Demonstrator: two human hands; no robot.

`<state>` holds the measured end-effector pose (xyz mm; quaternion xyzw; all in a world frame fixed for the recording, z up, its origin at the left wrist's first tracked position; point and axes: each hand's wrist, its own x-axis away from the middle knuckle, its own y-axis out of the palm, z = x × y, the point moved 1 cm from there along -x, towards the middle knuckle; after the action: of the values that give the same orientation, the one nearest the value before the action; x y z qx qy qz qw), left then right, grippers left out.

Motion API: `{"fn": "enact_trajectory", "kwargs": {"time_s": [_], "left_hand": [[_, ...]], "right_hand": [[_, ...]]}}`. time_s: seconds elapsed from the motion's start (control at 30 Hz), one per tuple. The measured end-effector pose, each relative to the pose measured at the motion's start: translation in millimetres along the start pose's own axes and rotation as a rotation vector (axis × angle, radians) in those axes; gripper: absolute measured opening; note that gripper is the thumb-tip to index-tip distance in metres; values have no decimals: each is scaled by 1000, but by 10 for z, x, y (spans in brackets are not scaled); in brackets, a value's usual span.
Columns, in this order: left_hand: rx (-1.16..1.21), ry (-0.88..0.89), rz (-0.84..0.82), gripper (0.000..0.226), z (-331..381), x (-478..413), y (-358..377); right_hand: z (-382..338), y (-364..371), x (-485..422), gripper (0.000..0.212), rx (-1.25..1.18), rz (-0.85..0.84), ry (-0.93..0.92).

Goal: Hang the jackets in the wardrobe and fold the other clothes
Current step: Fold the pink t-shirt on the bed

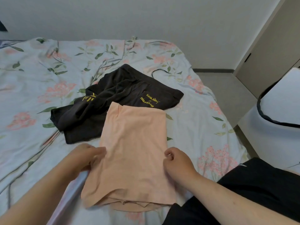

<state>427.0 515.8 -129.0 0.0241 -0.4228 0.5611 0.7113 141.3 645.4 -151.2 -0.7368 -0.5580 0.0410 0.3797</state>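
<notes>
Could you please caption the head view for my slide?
Left hand and right hand hold the sides of a folded peach garment on a floral bedsheet, dark shirt crumpled behind.

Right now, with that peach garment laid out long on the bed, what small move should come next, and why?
Probably fold the peach garment in half, near hem lifted over to the far end. It already lies as a narrow strip, the left hand and right hand are at its side edges, and the dark garment behind lies crumpled.
</notes>
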Motion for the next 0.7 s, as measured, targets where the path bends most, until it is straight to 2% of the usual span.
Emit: {"fn": "enact_trajectory", "kwargs": {"time_s": [0.07, 0.2, 0.27, 0.37, 0.5, 0.6, 0.7], "left_hand": [[14, -62, -93, 47, -185, 281, 73], [90, -91, -98, 42, -261, 356, 146], [68, -109, -110, 40, -283, 347, 183], [124, -185, -244, 38, -328, 423, 301], [268, -102, -101, 34, -490, 483, 486], [483, -89, -82, 29, -525, 567, 595], [644, -159, -88, 27, -500, 667, 667]], "right_hand": [[144, -46, 50, 36, 33, -74, 166], [69, 34, 138, 50, -221, -277, 304], [69, 65, 191, 44, -208, -321, 299], [108, 32, 208, 33, -332, -286, 349], [151, -68, 202, 27, -539, -308, 429], [189, -98, 217, 24, -535, -315, 419], [169, -161, 228, 25, -494, -247, 350]]}}
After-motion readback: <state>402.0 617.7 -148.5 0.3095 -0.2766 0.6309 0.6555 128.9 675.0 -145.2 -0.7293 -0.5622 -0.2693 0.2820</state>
